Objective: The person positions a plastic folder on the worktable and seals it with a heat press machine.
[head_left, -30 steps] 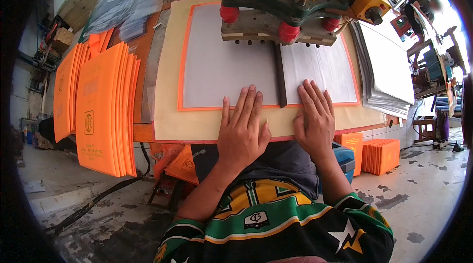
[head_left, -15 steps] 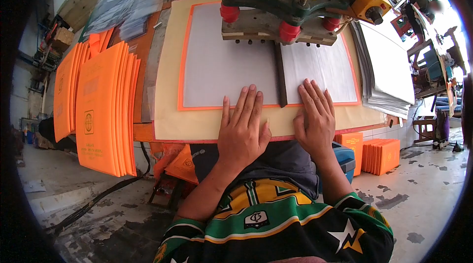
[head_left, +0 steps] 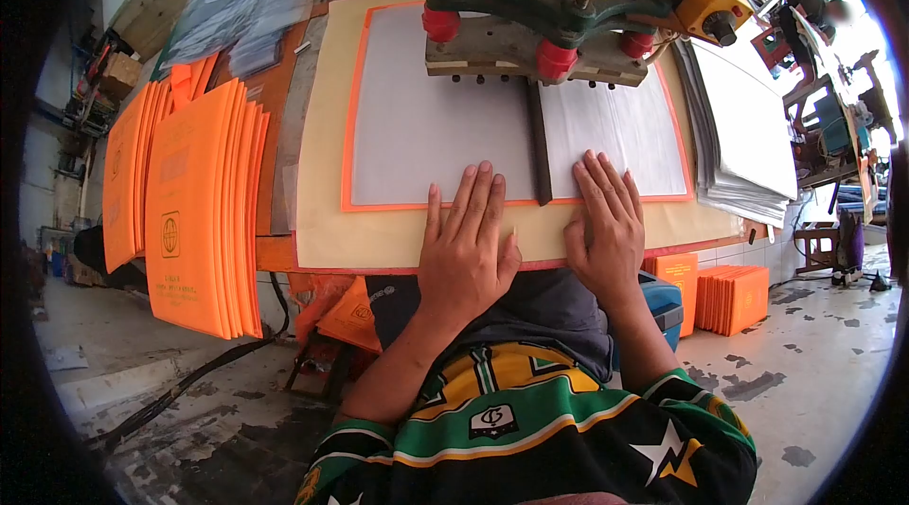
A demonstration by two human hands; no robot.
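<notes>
An orange-edged folder cover [head_left: 445,117] lies opened flat on a cream board [head_left: 379,238], its inside lined with clear or whitish sheeting. A dark bar [head_left: 540,150] runs down its middle, under the press head [head_left: 530,49]. My left hand [head_left: 466,245] rests flat with fingers outstretched across the near edge of the cover's left half. On the near edge of the right half lies my right hand [head_left: 608,230], also flat, its fingers fairly straight. Neither hand holds anything.
Stacks of orange folders [head_left: 199,212] stand at the left table edge, with clear plastic sheets [head_left: 246,3] behind. Whitish sheets [head_left: 743,126] are piled at the right. A yellow switch box [head_left: 715,11] sits beside the press. More orange folders [head_left: 734,300] stand on the floor.
</notes>
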